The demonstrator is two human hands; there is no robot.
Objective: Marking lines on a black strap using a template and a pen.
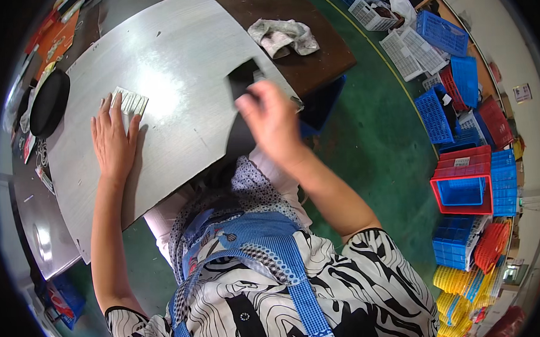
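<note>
My left hand (113, 142) lies flat, fingers stretched, on a pale grey board. Its fingertips rest over a small sheet of white labels (136, 103). My right hand (272, 120), smeared by motion, is over the board's right side with thumb and fingers drawn together. Below and beyond it shows a flat black piece (241, 136) at the board's near right edge, partly covered by the hand. A small pale patch shows beside the fingertips. Whether the fingers grip the black piece or something small is hidden by blur.
A round black object (50, 104) stands at the board's left edge. A crumpled pale cloth (283, 37) lies on the brown table (331, 51) beyond. Stacked blue baskets (442, 33) and a red crate (462, 160) line the right wall. Green floor (370, 128) lies between.
</note>
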